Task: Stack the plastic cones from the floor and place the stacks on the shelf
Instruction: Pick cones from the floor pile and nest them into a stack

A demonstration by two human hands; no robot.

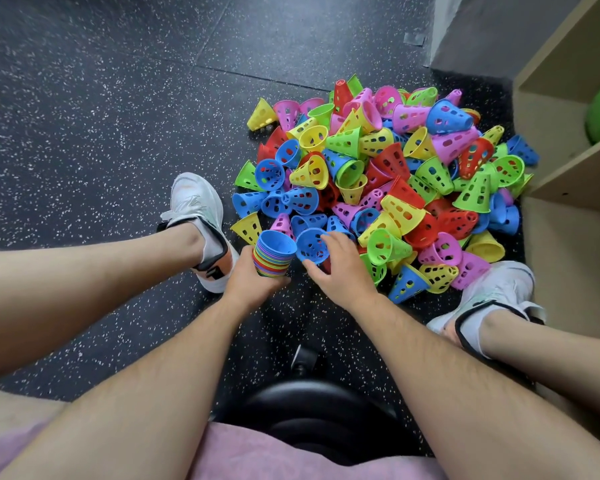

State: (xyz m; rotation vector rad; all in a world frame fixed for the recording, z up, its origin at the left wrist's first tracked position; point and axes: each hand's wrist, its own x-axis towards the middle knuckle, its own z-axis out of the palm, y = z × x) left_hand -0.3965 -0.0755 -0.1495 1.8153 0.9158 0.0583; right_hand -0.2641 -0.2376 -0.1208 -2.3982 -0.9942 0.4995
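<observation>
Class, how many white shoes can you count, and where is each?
2. One shoe left of the cone pile; the other shoe at its right, beside the shelf. None looks hidden.

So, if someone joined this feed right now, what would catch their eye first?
The big heap of bright perforated plastic cones on the black speckled floor, beside the beige wooden shelf on the right. Nearer the camera, the left hand holds a multicoloured stack of nested cones while the right hand grips a loose blue perforated cone at the heap's near edge.
</observation>
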